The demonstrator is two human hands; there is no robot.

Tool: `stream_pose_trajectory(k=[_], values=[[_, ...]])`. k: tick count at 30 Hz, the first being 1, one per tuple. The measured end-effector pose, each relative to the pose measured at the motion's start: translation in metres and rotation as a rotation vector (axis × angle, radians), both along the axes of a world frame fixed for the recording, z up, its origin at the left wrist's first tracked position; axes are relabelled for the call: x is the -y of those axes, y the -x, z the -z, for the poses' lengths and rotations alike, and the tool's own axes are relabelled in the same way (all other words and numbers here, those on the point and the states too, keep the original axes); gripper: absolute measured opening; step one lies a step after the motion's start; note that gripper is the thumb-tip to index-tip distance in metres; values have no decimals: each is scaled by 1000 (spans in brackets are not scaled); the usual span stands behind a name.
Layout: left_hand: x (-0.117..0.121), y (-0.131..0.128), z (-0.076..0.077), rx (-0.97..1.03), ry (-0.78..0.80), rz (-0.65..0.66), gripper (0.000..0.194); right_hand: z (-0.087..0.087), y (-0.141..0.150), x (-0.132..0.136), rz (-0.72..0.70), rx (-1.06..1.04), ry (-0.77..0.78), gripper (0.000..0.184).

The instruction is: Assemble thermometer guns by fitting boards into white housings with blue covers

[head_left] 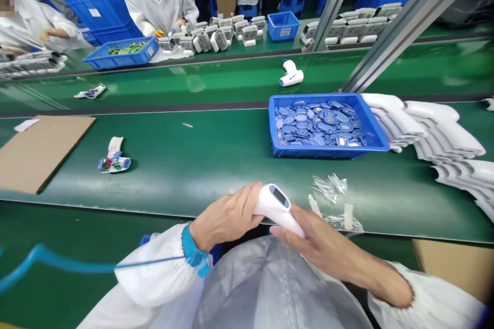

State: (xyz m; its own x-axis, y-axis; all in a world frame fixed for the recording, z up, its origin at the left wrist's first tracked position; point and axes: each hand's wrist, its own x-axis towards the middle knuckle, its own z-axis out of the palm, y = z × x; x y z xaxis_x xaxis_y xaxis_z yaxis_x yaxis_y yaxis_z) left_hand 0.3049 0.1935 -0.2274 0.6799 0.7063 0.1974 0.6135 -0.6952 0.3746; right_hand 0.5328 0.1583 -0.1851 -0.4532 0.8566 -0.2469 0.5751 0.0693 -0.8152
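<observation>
White sleeves (154,272) end at the left hand (226,217), clenched around a white infrared thermometer (278,206) over the green table's edge (154,204); the right hand (322,247) seemingly steadies its lower end.

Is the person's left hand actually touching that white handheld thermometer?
Touching: the head view shows the left hand wrapped against the rear of the white handheld thermometer.

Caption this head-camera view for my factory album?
A left hand and right hand hold a white infrared thermometer over a green assembly bench, near a blue tray of small blue parts.
</observation>
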Motion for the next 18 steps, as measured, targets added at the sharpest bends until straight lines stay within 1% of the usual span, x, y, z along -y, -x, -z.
stream_pose_trajectory(k=[3, 7, 9, 11, 14, 16, 18], values=[[-7, 1, -3, 24, 57, 47, 50, 2, 6, 2, 33, -30, 85, 36], [-9, 5, -7, 122, 199, 43, 51, -12, 3, -3, 72, -208, 238, 41], [-7, 9, -9, 160, 235, 62, 51, -18, -1, -6, 57, -227, 307, 43], [-5, 12, -11, 139, 240, 72, 52, -18, -5, -7, 15, -221, 344, 45], [-4, 14, -12, 55, 234, 72, 52, -11, -4, -5, -42, -196, 315, 43], [-5, 13, -11, 35, 251, 47, 50, -5, 2, -1, -18, -154, 255, 41], [-7, 13, -9, 64, 279, 24, 49, -1, 8, 4, 34, -108, 197, 41]])
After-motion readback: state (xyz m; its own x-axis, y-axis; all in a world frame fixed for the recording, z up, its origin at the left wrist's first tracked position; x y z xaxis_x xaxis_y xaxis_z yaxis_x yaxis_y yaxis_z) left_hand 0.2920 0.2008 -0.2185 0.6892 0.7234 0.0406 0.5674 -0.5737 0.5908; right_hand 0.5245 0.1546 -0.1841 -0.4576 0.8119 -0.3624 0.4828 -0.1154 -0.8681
